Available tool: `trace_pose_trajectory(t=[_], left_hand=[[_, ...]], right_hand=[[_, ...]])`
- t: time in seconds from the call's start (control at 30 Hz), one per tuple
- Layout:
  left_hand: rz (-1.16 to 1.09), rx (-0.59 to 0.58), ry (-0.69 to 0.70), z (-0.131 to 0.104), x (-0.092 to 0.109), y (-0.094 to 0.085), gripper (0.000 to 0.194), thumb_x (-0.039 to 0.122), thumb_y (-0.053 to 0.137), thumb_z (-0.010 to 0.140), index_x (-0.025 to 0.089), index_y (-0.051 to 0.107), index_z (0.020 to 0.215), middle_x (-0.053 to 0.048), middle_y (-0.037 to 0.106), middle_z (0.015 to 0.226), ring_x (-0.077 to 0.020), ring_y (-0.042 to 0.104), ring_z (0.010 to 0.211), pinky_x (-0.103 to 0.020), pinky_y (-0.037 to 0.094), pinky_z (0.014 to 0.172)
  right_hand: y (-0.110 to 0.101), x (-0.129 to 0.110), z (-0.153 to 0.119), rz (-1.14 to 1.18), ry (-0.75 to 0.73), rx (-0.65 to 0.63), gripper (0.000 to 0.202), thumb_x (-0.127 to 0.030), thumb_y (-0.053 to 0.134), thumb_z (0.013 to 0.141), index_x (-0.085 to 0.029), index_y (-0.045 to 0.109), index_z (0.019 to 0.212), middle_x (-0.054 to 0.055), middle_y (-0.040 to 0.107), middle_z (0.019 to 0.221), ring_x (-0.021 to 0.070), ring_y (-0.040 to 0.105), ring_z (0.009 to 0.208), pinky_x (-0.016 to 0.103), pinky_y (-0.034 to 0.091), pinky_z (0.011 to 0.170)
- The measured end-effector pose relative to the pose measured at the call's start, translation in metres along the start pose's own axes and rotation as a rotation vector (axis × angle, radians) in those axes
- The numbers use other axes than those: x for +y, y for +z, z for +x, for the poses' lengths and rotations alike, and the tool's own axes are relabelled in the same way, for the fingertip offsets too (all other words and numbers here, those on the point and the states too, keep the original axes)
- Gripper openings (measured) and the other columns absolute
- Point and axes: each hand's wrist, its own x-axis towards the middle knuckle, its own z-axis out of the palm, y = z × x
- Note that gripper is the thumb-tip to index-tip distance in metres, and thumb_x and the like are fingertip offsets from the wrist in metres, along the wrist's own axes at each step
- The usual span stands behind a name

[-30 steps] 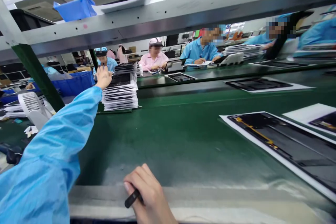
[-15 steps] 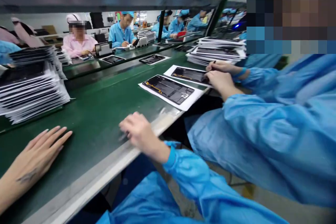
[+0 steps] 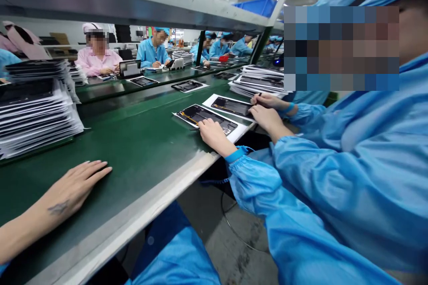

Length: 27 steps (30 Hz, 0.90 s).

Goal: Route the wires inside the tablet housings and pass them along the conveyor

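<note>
My left hand (image 3: pixel 75 187) lies flat on the green work surface (image 3: pixel 133 151), fingers stretched out and holding nothing. My right hand (image 3: pixel 216 136) is over the left edge of a black device housing (image 3: pixel 197 116), which has an orange-yellow ribbon cable and rests on a white sheet (image 3: pixel 239 132). The fingers of that hand are curled together. A thin dark tip pokes out by them, but I cannot make out what it belongs to. Just beyond lies a similar black housing (image 3: pixel 230 106) on white paper, with a co-worker's hands (image 3: pixel 267 116) on its right end.
At the left rises a tall stack of black panels and white sheets (image 3: pixel 36 120). Another stack (image 3: pixel 257 81) stands behind the co-worker's hands. A metal shelf beam (image 3: pixel 133 6) crosses overhead. The bench's pale front edge (image 3: pixel 160 200) runs diagonally. Several people sit across the line.
My right hand has moved forward and right, from the bench's front edge to the nearer housing. My left hand has shifted slightly right in view, still flat. The camera view has turned slightly.
</note>
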Motion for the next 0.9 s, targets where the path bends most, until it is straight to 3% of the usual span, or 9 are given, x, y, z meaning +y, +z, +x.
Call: trace_pose_trajectory(t=[0.1,0.2,0.27,0.37,0.47,0.53,0.67,0.77,0.9], left_hand=[[-0.444,-0.006,-0.215,0.042,0.03,0.005,0.037,0.039,0.051,0.097,0.032,0.069,0.128,-0.005,0.067,0.136,-0.0272,0.066,0.122,-0.043,0.052,0.107],[-1.072,-0.061,-0.64,0.083,0.061,0.008,0.049,0.053,0.069,0.087,0.02,0.068,0.124,-0.014,0.075,0.116,-0.0281,0.073,0.102,-0.043,0.058,0.098],[-1.326,-0.11,-0.752,0.102,0.077,0.009,0.061,0.061,0.067,0.087,0.017,0.061,0.129,-0.018,0.075,0.112,-0.0268,0.075,0.092,-0.043,0.061,0.088],[-1.573,-0.103,-0.837,0.11,0.093,0.008,0.062,0.067,0.067,0.085,0.015,0.062,0.117,-0.016,0.075,0.104,-0.0241,0.075,0.087,-0.036,0.062,0.079],[-1.532,0.027,-0.902,0.093,0.093,0.0,0.055,0.062,0.076,0.079,0.014,0.065,0.104,-0.009,0.074,0.09,-0.0191,0.071,0.077,-0.025,0.057,0.065],[-1.483,0.093,-0.961,0.071,0.085,-0.012,0.049,0.052,0.082,0.074,0.014,0.067,0.101,-0.007,0.074,0.089,-0.0181,0.068,0.074,-0.023,0.055,0.061],[-1.417,0.126,-1.122,0.017,0.055,-0.042,0.044,0.041,0.085,0.07,0.011,0.071,0.099,-0.008,0.073,0.089,-0.0203,0.068,0.076,-0.028,0.056,0.064],[-1.303,0.101,-1.16,-0.017,0.038,-0.057,0.042,0.039,0.081,0.076,0.012,0.071,0.106,-0.008,0.072,0.096,-0.0214,0.069,0.08,-0.03,0.057,0.068],[-1.078,0.093,-1.118,-0.036,0.033,-0.065,0.048,0.032,0.075,0.082,0.015,0.064,0.126,-0.005,0.069,0.095,-0.0216,0.067,0.082,-0.034,0.055,0.077]], right_hand=[[-0.013,-0.02,-0.003,0.033,-0.073,0.002,0.031,-0.038,0.064,0.097,-0.014,0.064,0.116,0.009,0.065,0.117,0.0219,0.064,0.106,0.042,0.055,0.092],[-0.036,-0.058,-0.017,0.103,-0.209,0.023,0.014,-0.024,0.057,0.097,-0.013,0.065,0.102,0.009,0.068,0.102,0.0221,0.062,0.101,0.036,0.05,0.086],[-0.055,-0.091,-0.031,0.163,-0.321,0.045,0.011,-0.018,0.055,0.094,-0.015,0.065,0.097,0.009,0.068,0.097,0.0228,0.061,0.098,0.035,0.048,0.082],[-0.077,-0.141,-0.051,0.263,-0.485,0.081,0.011,-0.019,0.055,0.093,-0.018,0.064,0.1,0.007,0.068,0.095,0.023,0.059,0.094,0.035,0.045,0.078],[-0.09,-0.179,-0.07,0.375,-0.622,0.098,0.011,-0.021,0.055,0.095,-0.018,0.063,0.103,0.008,0.067,0.098,0.0243,0.057,0.095,0.038,0.045,0.08],[-0.094,-0.19,-0.081,0.581,-0.71,0.124,0.013,-0.022,0.052,0.1,-0.017,0.064,0.104,0.008,0.068,0.099,0.0236,0.057,0.094,0.038,0.046,0.081],[-0.091,-0.185,-0.095,1.194,-0.783,0.226,0.031,-0.032,0.038,0.108,-0.018,0.062,0.122,0.008,0.068,0.109,0.0206,0.059,0.101,0.036,0.05,0.085],[-0.084,-0.179,-0.099,1.297,-0.736,0.254,0.045,-0.047,0.032,0.108,-0.023,0.068,0.123,0.007,0.066,0.1,0.0207,0.058,0.094,0.038,0.048,0.079],[-0.078,-0.191,-0.106,1.4,-0.726,0.141,0.043,-0.047,0.036,0.107,-0.024,0.072,0.111,0.003,0.06,0.075,0.0167,0.052,0.07,0.035,0.044,0.066]])
